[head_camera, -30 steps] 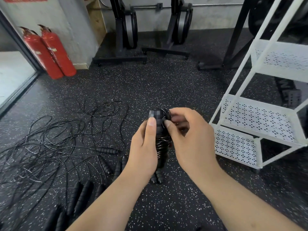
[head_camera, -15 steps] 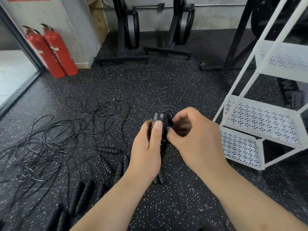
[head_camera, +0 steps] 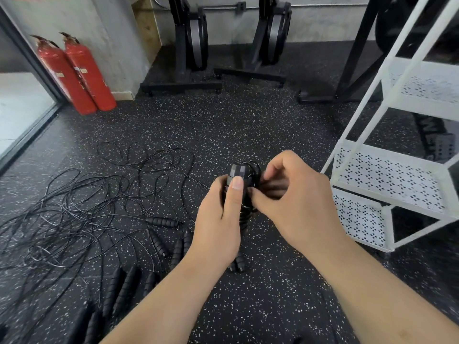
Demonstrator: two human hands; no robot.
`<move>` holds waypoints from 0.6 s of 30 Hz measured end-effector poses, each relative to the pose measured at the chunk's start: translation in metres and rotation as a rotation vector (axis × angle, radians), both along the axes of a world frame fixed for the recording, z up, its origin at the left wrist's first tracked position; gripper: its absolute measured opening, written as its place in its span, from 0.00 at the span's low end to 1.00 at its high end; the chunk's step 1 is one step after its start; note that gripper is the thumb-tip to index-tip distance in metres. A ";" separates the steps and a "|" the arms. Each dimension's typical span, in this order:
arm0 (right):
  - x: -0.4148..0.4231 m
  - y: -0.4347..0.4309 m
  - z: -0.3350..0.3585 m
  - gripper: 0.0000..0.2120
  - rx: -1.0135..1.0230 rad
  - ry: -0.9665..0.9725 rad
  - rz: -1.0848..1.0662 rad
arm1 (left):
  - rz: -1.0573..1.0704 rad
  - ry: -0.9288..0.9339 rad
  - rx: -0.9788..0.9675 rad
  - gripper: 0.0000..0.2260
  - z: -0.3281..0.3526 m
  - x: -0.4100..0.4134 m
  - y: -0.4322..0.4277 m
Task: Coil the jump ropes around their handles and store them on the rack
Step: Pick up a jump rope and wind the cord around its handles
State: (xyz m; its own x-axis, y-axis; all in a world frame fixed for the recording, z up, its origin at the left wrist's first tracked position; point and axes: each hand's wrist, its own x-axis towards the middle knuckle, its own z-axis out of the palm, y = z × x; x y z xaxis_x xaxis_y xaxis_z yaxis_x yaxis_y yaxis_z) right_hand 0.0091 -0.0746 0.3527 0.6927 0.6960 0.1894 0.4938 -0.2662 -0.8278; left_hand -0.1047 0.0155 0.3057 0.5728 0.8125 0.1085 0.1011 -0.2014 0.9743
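Left hand [head_camera: 218, 219]: curled round the faceted black handles [head_camera: 237, 171], thumb upright.
Right hand [head_camera: 295, 197]: pinching thin glossy cord [head_camera: 253, 167] coiled on them.
Rack [head_camera: 387, 173]: white perforated metal, 3 o'clock.
Loose ropes [head_camera: 74, 207]: wiry tangle, 9 o'clock.

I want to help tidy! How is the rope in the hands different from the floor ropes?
The held rope is coiled tight round its handles; the floor ropes sprawl in loose tangles. The held rope is upright in the left hand and right hand; the floor ropes lie flat. Both are black.
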 end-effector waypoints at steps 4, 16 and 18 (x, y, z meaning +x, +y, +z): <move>-0.006 0.000 -0.001 0.18 -0.037 -0.124 -0.067 | -0.011 -0.004 0.025 0.18 0.001 0.000 -0.002; -0.021 0.006 -0.010 0.16 0.010 -0.194 -0.172 | 0.027 0.022 0.093 0.21 0.000 -0.002 -0.005; -0.023 0.007 -0.011 0.16 -0.002 -0.166 -0.174 | 0.032 0.025 0.112 0.22 0.000 -0.003 -0.005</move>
